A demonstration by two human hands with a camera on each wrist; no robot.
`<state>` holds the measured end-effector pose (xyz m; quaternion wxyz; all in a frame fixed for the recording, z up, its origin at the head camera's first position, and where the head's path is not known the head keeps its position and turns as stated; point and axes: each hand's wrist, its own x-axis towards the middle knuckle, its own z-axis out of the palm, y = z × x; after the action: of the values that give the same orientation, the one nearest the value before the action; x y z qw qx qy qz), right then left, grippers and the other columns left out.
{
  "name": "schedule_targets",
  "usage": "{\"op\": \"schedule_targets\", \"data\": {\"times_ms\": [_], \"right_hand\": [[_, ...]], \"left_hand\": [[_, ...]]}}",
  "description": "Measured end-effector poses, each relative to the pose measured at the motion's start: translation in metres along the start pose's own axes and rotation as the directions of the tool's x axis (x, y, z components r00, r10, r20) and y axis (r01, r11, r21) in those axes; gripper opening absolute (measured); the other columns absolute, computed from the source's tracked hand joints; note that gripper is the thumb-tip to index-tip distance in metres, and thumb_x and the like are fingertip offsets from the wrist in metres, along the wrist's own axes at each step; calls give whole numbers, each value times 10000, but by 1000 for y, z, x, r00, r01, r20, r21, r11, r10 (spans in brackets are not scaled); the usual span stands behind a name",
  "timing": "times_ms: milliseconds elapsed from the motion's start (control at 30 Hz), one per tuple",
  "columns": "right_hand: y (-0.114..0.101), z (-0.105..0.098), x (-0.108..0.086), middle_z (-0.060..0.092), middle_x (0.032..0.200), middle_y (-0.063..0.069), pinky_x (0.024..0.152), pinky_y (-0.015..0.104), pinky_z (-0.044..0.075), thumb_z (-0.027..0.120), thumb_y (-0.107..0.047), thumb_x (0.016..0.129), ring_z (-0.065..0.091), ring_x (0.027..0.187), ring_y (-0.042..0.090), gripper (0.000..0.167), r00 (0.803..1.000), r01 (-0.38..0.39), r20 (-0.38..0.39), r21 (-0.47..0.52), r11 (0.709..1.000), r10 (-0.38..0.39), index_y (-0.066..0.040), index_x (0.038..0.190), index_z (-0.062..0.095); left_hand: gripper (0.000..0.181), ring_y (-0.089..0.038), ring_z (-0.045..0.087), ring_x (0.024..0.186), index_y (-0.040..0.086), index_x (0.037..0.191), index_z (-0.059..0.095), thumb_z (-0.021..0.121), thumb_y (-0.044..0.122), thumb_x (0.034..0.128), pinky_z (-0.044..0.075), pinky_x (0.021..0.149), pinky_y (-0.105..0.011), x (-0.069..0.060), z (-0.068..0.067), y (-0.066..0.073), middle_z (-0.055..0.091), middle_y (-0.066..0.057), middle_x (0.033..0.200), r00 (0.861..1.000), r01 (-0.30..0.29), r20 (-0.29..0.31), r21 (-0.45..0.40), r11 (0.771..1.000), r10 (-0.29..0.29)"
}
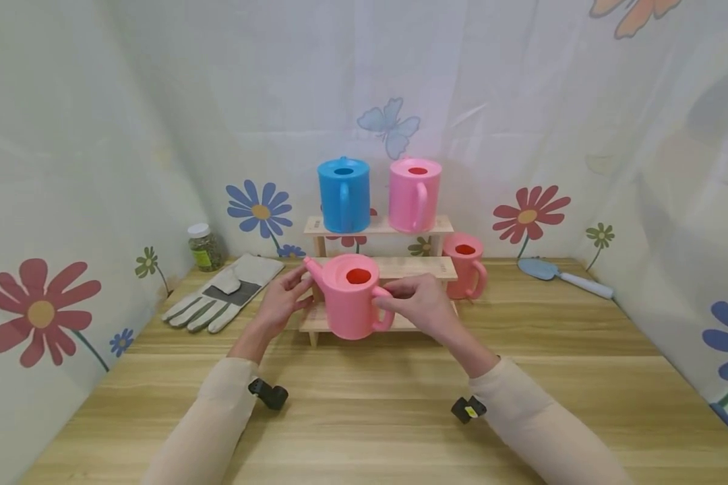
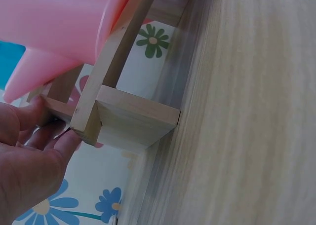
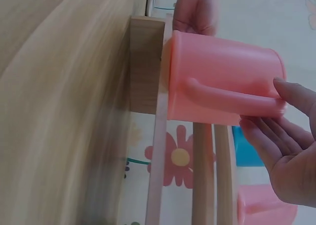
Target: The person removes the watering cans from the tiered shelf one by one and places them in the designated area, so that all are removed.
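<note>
My right hand (image 1: 421, 303) pinches the handle of a pink watering can (image 1: 347, 313) between thumb and fingers. The can is upright, its spout toward the left, with its base at the bottom tier of a wooden stepped stand (image 1: 291, 327). Whether its full weight rests there I cannot tell. Beside the spout, my left hand (image 1: 282, 303) has its thumb and curled fingers at the left end of the stand, around a tier's end in the left wrist view. On the top tier stand a blue watering can (image 1: 354, 202) and another pink watering can (image 1: 405, 202).
A further pink watering can (image 1: 455, 279) stands behind the stand's right side. Left on the table lie a work glove (image 1: 251, 269) and a jar with a white lid (image 1: 205, 249). A trowel (image 1: 573, 279) lies at the back right. Floral curtains hang around the table.
</note>
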<state>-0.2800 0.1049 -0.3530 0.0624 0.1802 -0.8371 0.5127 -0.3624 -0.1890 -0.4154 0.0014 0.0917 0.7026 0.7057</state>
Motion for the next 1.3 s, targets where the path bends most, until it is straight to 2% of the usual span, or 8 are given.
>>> {"op": "schedule_targets", "data": {"times_ms": [200,333,533,633,833,967,1100,1300], "right_hand": [[3,6,-1,759,938,-42,698,340,551,862,-332,810,649,832,209,350,1000,-1,-19,19,1000,1,-147,1099,801],[4,9,-1,759,990,-25,751,334,567,855,-331,818,668,886,196,366,998,4,-57,81,997,1,-137,1122,793],[6,13,-2,763,966,-32,768,352,545,846,-360,823,661,952,193,338,995,-29,-87,179,984,45,-166,1097,805],[7,12,-1,762,980,-36,824,361,552,851,-361,817,651,997,191,322,993,-64,-79,224,973,84,-178,1079,811],[5,5,0,761,1010,4,912,396,564,860,-331,813,663,1042,219,313,991,-130,-4,296,946,137,-156,1067,812],[-6,-9,-2,764,981,4,891,394,569,857,-348,812,682,1007,206,324,991,-127,-6,257,958,133,-172,1079,810],[-20,-33,-7,762,971,58,854,382,588,852,-321,820,721,945,235,356,996,-76,-27,260,963,86,-132,1116,793],[-39,-80,-20,721,942,88,677,318,590,853,-334,819,634,912,269,398,992,-47,-104,225,973,72,-72,1110,786]], "left_hand": [[550,-316,416,1388,49,1548,370,551,177,1045,460,1036,-478,0,0,0,352,-165,1573,1000,-3,8,-6,1000,3],[538,-304,428,1381,60,1541,393,558,177,1042,470,1029,-470,1,-1,-1,362,-158,1570,1000,2,-5,-10,1000,-2],[527,-337,418,1385,38,1545,371,531,140,1053,460,1037,-478,1,-2,-1,358,-182,1566,1000,-1,4,-13,1000,1],[503,-341,450,1357,31,1534,390,521,111,1055,475,1028,-468,0,-2,0,407,-190,1535,1000,-1,3,-12,1000,1],[474,-239,533,1250,56,1525,423,503,81,1058,524,978,-376,-1,-1,1,461,-179,1500,1000,7,-3,-1,1000,-7],[484,-210,541,1215,80,1527,430,525,106,1053,541,952,-357,-1,-2,2,476,-173,1484,1000,7,-3,-9,1000,-7],[493,-250,451,1350,107,1531,433,537,154,1052,501,1010,-435,-1,-3,1,374,-102,1570,1000,0,18,8,1000,0],[503,-296,353,1428,100,1539,416,534,187,1057,431,1066,-506,-2,-4,0,255,-95,1626,999,-8,52,16,1000,8]]}}
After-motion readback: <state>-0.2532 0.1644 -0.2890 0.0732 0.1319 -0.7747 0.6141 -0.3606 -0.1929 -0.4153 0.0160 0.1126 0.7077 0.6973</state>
